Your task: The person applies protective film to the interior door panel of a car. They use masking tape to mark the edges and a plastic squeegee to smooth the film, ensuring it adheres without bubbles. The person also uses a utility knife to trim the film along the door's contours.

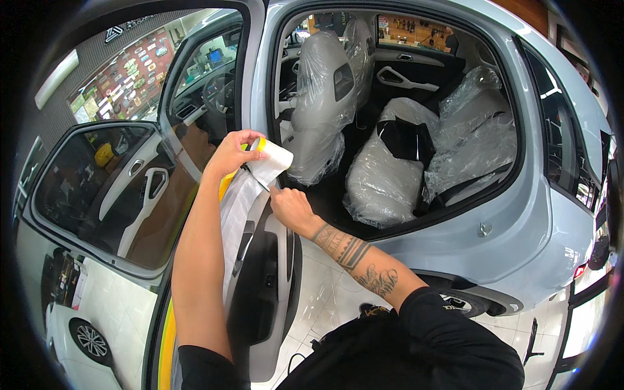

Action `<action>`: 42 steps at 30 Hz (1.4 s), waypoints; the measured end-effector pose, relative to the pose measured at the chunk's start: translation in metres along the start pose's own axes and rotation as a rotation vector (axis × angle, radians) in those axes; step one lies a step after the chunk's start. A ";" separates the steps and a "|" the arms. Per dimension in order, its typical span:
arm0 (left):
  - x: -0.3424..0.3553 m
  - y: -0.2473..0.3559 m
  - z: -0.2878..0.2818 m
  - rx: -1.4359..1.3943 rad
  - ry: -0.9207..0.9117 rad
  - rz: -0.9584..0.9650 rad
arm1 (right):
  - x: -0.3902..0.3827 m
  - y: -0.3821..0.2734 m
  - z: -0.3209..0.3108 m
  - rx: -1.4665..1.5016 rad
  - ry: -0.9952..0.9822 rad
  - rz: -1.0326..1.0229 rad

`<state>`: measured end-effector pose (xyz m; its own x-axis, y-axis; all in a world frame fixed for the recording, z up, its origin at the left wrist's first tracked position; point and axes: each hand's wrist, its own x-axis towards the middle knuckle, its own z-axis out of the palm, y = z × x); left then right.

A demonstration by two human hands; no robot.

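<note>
"Where's the roll?"

"Centre of frame, above the top of the open car door [261,296]. White roll [279,159], yellow at one end. Left hand [239,151] pinches that end, thumb against fingers."

"Right hand?"

"Just below it, right hand [292,207] curled closed around a thin tool [264,188], tip near the film. Could be a blade; too small to be sure."

"How much is done?"

"Yellow tape [167,344] shows along the door's edge, lower left up towards centre, partly hidden by the forearm. White film [242,203] lies beside it, over the upper door panel. I'd call that run nearly covered."

"And left?"

"Film and roll look joined, no cut that I can make out. Lower panel, bottom centre, is bare."
</note>
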<state>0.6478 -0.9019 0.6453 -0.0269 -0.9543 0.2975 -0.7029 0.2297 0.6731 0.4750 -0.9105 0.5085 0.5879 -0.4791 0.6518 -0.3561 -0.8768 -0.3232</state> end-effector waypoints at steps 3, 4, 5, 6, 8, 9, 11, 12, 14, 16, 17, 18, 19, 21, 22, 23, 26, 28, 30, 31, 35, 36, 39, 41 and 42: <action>0.000 0.003 0.000 -0.039 -0.015 0.032 | -0.010 0.005 -0.001 0.004 0.006 0.012; 0.000 0.004 0.000 -0.050 -0.028 0.018 | -0.014 0.005 -0.002 -0.002 -0.001 0.019; 0.000 0.005 0.001 -0.062 -0.047 0.020 | -0.016 0.006 -0.004 -0.008 -0.007 0.025; 0.001 0.006 0.000 -0.067 -0.057 0.022 | -0.019 0.008 -0.006 -0.017 -0.011 0.027; 0.000 0.007 -0.001 -0.148 -0.053 0.054 | -0.027 0.014 -0.010 -0.007 0.005 0.047; -0.001 0.009 -0.001 -0.188 -0.047 0.088 | -0.033 0.018 -0.013 -0.004 0.014 0.054; -0.003 0.014 -0.004 -0.267 -0.061 0.017 | -0.050 0.031 -0.019 -0.038 -0.012 0.083; -0.002 0.017 -0.006 -0.324 -0.080 0.017 | -0.060 0.039 -0.022 -0.066 -0.021 0.101; -0.002 0.025 -0.009 -0.337 -0.002 0.129 | -0.083 0.061 -0.028 -0.133 -0.075 0.207; 0.003 0.037 -0.010 -0.345 -0.040 0.147 | -0.116 0.082 -0.035 -0.125 -0.057 0.288; 0.004 0.044 -0.011 -0.328 -0.041 0.129 | -0.131 0.090 -0.039 -0.040 -0.047 0.346; 0.006 0.052 -0.010 -0.305 -0.049 0.111 | -0.148 0.099 -0.045 0.114 0.048 0.322; 0.009 0.061 -0.009 -0.287 -0.067 0.091 | -0.162 0.106 -0.050 0.148 0.062 0.471; 0.011 0.076 -0.006 -0.177 -0.107 0.094 | -0.187 0.124 -0.066 0.207 0.040 0.706; 0.013 0.083 -0.001 -0.079 -0.130 0.107 | -0.197 0.132 -0.075 0.164 0.179 0.712; 0.012 0.089 0.003 0.006 -0.139 0.129 | -0.203 0.145 -0.086 0.424 0.275 0.770; 0.016 0.094 0.026 0.182 -0.270 0.096 | -0.210 0.177 -0.111 0.920 0.328 1.059; 0.023 0.088 0.043 0.262 -0.330 0.160 | -0.201 0.188 -0.114 1.015 0.372 1.185; 0.019 0.079 0.049 0.287 -0.347 0.132 | -0.182 0.181 -0.106 0.975 0.381 1.036; 0.017 0.073 0.050 0.312 -0.330 0.149 | -0.168 0.175 -0.102 1.204 0.328 1.030; 0.015 0.049 0.052 0.300 -0.347 0.006 | -0.084 0.131 -0.069 1.043 0.296 0.591; 0.016 0.045 0.054 0.273 -0.343 -0.032 | -0.058 0.118 -0.060 0.910 0.357 0.376; 0.018 0.045 0.054 0.286 -0.339 -0.070 | -0.006 0.094 -0.046 1.039 0.066 0.400; 0.009 0.055 0.049 0.358 -0.147 -0.053 | 0.013 0.086 -0.035 1.211 0.036 0.401; 0.001 0.061 0.048 0.362 -0.067 -0.043 | 0.017 0.084 -0.029 1.268 0.049 0.404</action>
<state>0.5703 -0.8983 0.6544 -0.0299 -0.9747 0.2214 -0.9101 0.1181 0.3972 0.4335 -0.9914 0.5125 0.5660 -0.7345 0.3745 0.4353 -0.1195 -0.8923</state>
